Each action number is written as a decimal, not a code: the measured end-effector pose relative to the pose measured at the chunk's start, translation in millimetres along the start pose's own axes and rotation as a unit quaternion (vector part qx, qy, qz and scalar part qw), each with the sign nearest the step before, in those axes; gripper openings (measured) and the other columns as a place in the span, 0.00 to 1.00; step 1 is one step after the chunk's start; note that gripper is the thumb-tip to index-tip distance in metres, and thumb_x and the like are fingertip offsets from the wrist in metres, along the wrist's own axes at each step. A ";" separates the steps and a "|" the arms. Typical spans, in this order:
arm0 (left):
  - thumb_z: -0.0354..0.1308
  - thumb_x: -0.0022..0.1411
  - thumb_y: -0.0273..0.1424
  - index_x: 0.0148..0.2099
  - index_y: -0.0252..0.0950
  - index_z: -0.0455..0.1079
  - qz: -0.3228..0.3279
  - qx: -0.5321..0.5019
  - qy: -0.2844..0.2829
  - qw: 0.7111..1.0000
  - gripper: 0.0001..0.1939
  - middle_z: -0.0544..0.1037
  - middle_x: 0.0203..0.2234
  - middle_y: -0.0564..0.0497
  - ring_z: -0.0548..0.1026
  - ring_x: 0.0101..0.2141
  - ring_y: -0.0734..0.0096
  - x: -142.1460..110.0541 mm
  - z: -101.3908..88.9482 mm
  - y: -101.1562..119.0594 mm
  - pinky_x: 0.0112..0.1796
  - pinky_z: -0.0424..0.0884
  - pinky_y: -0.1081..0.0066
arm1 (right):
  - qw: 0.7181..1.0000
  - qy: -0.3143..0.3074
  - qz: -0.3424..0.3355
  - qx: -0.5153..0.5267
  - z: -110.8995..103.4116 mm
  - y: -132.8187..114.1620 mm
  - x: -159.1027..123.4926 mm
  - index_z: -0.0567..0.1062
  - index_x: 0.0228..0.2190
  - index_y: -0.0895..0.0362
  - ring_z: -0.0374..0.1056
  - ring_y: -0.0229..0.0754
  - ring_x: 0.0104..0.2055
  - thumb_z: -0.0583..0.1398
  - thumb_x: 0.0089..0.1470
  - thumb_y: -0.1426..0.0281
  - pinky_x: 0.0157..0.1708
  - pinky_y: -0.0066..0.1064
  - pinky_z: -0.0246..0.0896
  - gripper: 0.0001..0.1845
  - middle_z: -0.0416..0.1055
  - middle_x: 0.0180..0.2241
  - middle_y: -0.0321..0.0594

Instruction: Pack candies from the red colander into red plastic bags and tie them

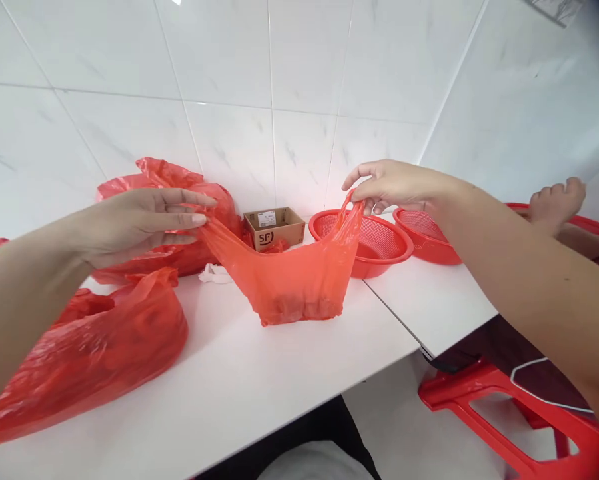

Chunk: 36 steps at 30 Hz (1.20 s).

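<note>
A red plastic bag (pixel 302 280) is stretched between my two hands over the white table, with dark shapes showing through its bottom. My left hand (pixel 154 223) pinches one handle between thumb and fingers, at the bag's left corner. At the opposite corner, my right hand (pixel 384 187) grips the other handle, pulling it upward. What the bag holds cannot be made out through the plastic. Close below my left wrist lies a filled red bag (pixel 124 340), and a larger red bag (pixel 219 207) stands behind that hand.
An open cardboard box (pixel 289 233) sits near the tiled wall. Red mesh baskets (pixel 379 267) line the back right, and a person's hand (pixel 559 203) is over there. A red stool (pixel 484 380) stands below the table's edge (pixel 379 383). White crumpled material (pixel 214 274) lies behind the held bag.
</note>
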State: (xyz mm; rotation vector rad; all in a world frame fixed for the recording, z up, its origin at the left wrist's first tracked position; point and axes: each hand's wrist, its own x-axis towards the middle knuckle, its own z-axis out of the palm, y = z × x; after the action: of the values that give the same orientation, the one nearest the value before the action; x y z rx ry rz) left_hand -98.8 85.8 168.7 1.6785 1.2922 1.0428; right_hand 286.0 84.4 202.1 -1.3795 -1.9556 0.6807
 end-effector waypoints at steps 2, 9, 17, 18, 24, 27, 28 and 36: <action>0.68 0.56 0.29 0.51 0.35 0.77 0.032 -0.090 -0.040 0.995 0.19 0.82 0.35 0.52 0.76 0.37 0.71 1.1 10.8 3.7 0.41 0.70 0.74 | 1.000 -0.007 0.002 0.005 3.0 -5.1 2.1 0.76 0.28 0.53 0.69 0.41 0.21 0.72 0.41 0.68 0.20 0.35 0.65 0.11 0.74 0.23 0.40; 0.65 0.59 0.29 0.50 0.37 0.76 0.085 -0.245 -0.086 0.962 0.16 0.81 0.32 0.49 0.79 0.39 0.63 0.4 65.1 23.1 0.44 0.74 0.63 | 0.997 -0.053 -0.042 0.035 37.7 -43.2 0.2 0.77 0.33 0.54 0.72 0.41 0.27 0.68 0.46 0.72 0.23 0.31 0.65 0.10 0.77 0.28 0.40; 0.66 0.57 0.28 0.60 0.41 0.68 0.032 -0.202 -0.262 0.943 0.28 0.78 0.27 0.50 0.73 0.19 0.73 -5.0 87.3 23.6 0.20 0.69 0.74 | 0.992 -0.054 -0.074 0.082 75.4 -64.8 8.2 0.72 0.34 0.56 0.68 0.36 0.21 0.64 0.49 0.79 0.20 0.26 0.62 0.10 0.71 0.21 0.33; 0.67 0.57 0.30 0.58 0.42 0.69 0.028 -0.181 -0.275 0.944 0.26 0.77 0.26 0.51 0.69 0.15 0.77 -5.9 89.2 23.7 0.16 0.65 0.76 | 0.992 -0.049 -0.073 0.094 79.1 -65.6 9.3 0.71 0.33 0.57 0.68 0.36 0.22 0.64 0.49 0.80 0.21 0.27 0.64 0.11 0.71 0.21 0.33; 0.59 0.64 0.32 0.35 0.34 0.75 0.011 -0.145 -0.138 0.980 0.08 0.64 0.14 0.56 0.60 0.12 0.80 -7.1 105.8 23.2 0.15 0.61 0.76 | 0.971 -0.021 -0.119 0.206 90.3 -58.8 13.3 0.70 0.35 0.56 0.73 0.38 0.33 0.64 0.51 0.78 0.33 0.30 0.72 0.11 0.74 0.32 0.37; 0.52 0.68 0.31 0.46 0.36 0.75 0.014 -0.144 -0.105 0.984 0.11 0.61 0.14 0.58 0.59 0.12 0.79 -5.8 108.7 20.6 0.14 0.60 0.76 | 0.975 0.042 -0.123 0.182 92.3 -43.4 15.0 0.72 0.35 0.56 0.72 0.39 0.39 0.65 0.48 0.78 0.37 0.30 0.71 0.12 0.73 0.37 0.38; 0.52 0.69 0.32 0.48 0.36 0.75 0.016 -0.141 -0.098 0.985 0.12 0.61 0.15 0.58 0.59 0.12 0.79 -5.6 108.8 19.5 0.14 0.60 0.77 | 0.979 0.031 -0.108 0.169 94.1 -37.2 15.5 0.72 0.35 0.56 0.71 0.39 0.38 0.65 0.48 0.78 0.35 0.31 0.71 0.12 0.73 0.37 0.38; 0.53 0.68 0.36 0.46 0.36 0.74 0.036 -0.087 -0.054 0.994 0.13 0.66 0.16 0.56 0.61 0.13 0.77 -6.8 109.9 11.1 0.15 0.60 0.76 | 0.970 -0.021 -0.068 0.230 116.2 -15.3 13.7 0.71 0.34 0.58 0.69 0.34 0.27 0.61 0.53 0.78 0.29 0.28 0.66 0.06 0.72 0.26 0.33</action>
State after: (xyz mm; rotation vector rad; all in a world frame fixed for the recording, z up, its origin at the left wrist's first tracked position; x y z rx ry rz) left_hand 5.5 67.4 136.4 1.6352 1.0478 1.0605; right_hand 186.1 86.9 139.3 -0.9447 -1.7557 1.0251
